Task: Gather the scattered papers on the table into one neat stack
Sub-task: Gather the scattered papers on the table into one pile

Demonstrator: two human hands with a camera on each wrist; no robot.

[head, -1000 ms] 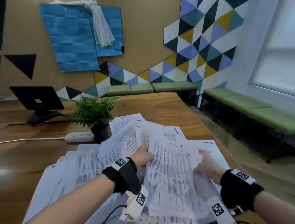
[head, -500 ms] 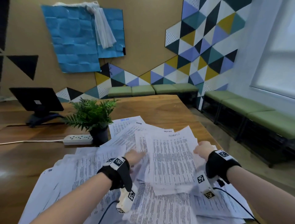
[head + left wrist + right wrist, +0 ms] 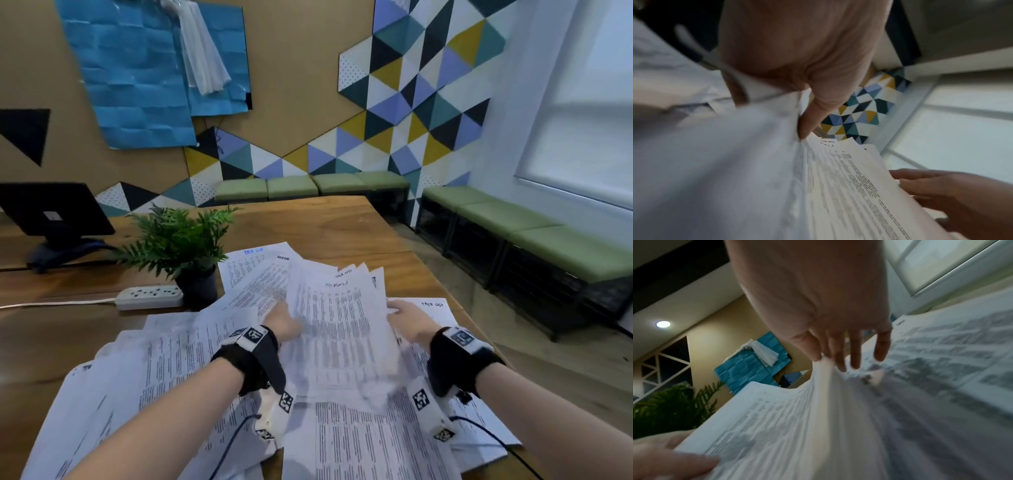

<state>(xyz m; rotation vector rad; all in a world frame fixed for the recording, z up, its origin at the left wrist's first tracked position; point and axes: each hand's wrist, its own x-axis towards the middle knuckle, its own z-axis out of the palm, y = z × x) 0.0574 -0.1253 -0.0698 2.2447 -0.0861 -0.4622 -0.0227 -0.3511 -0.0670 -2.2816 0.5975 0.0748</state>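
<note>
A: Where are the papers at this moment?

B: A bundle of white printed sheets (image 3: 337, 329) is raised, tilted, above the brown wooden tabletop (image 3: 329, 228). The left hand (image 3: 284, 325) pinches its left edge, thumb on the printed face. The right hand (image 3: 407, 318) grips the right edge between thumb and fingers. More loose printed sheets (image 3: 144, 363) lie fanned beneath and on both sides.

A: The bundle looks ragged.

B: It is; the top corners stagger. I'd loosen both grips slightly, stand the bundle upright and tap its lower edge on the tabletop, then tap a side edge too.

A: Any risk?

B: Squeeze too hard and the sheets buckle instead of sliding level. Too loose, and they spill. The small potted green fern (image 3: 178, 240) and the white power strip (image 3: 150, 297) sit near the far-left sheets, so sweep those in gently.
</note>
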